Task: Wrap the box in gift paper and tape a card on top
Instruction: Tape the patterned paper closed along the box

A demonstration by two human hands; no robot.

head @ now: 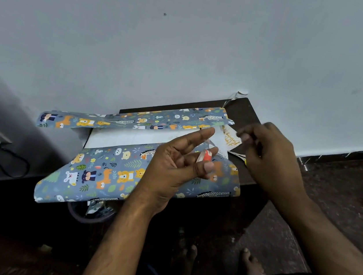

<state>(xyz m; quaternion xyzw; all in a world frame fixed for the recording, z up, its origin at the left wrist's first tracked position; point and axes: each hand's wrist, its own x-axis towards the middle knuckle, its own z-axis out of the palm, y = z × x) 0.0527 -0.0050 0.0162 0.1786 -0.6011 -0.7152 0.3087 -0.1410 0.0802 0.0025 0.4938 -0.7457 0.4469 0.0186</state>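
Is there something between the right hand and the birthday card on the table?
Nothing visible stands between them. The right hand hovers just right of the card, its fingertips right at the card's edge. The left hand, gripping a tape roll, is nearer the viewer, over the gift paper, not in that path.

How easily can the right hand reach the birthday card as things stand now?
Probably yes. The right hand hovers just beside the card, which lies at the right end of the gift paper, partly under the far paper flap. Nothing visible stands between them, though its fingers seem to be pinching something, perhaps tape.
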